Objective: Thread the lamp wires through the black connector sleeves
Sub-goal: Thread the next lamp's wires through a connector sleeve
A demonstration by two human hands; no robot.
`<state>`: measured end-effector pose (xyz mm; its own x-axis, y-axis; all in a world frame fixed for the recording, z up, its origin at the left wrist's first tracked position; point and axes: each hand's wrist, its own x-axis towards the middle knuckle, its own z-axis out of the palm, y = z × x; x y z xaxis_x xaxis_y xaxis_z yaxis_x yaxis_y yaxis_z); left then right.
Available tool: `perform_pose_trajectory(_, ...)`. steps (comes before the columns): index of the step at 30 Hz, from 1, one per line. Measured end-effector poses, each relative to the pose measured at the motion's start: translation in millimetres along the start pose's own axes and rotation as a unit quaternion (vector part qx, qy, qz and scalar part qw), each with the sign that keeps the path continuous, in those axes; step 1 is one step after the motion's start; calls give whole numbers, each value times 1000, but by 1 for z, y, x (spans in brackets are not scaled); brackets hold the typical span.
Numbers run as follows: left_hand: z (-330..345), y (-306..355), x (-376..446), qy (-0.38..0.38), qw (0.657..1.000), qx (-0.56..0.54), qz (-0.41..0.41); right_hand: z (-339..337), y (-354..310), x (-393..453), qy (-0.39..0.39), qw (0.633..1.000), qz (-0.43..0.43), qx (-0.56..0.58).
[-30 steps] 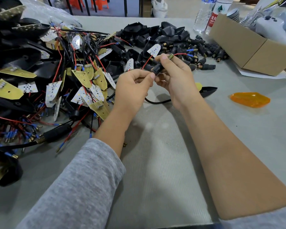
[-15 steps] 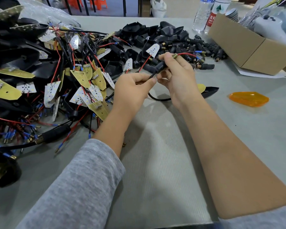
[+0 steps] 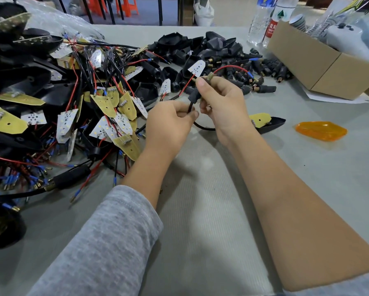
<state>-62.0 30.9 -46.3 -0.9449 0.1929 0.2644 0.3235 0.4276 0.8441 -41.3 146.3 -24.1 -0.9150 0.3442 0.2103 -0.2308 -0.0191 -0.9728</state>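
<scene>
Far left: heap of lamp boards (image 3: 106, 103) with red and black leads, tangled on grey table (image 3: 200, 210). Left of centre: left hand (image 3: 168, 127), fingers curled, pinching black cable (image 3: 191, 107) just below sleeve. Centre: black connector sleeve (image 3: 194, 95) held above table, tilted, brass threaded end (image 3: 210, 76) uppermost. Red wire (image 3: 230, 67) emerging from brass end, arcing right to blue-tipped terminal. Right of centre: right hand (image 3: 224, 103), thumb and fingers clamped on sleeve. Behind hands: pile of loose black sleeves (image 3: 260, 69). Just right of right wrist: black lamp housing (image 3: 271, 124) with yellow board, lying flat. Further right: orange lens (image 3: 321, 131), well apart from housing. Far right rear: cardboard box (image 3: 320, 67); two water bottles (image 3: 264, 22) beside it.
</scene>
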Motion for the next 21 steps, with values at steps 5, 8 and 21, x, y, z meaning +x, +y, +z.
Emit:
perform_pose_trajectory(5, -2, 2, 1, 50, 992, -112, -32, 0, 1, -1, -22, 996, -27, -77)
perform_pose_trajectory(8, -2, 3, 0, 60, 989, -130, -26, 0, 1, 1, -24, 995, -27, -89)
perform_pose_trajectory(21, 0, 0, -1, 49, 988, -147, -1, 1, 7, -1, -71, 991, -40, -108)
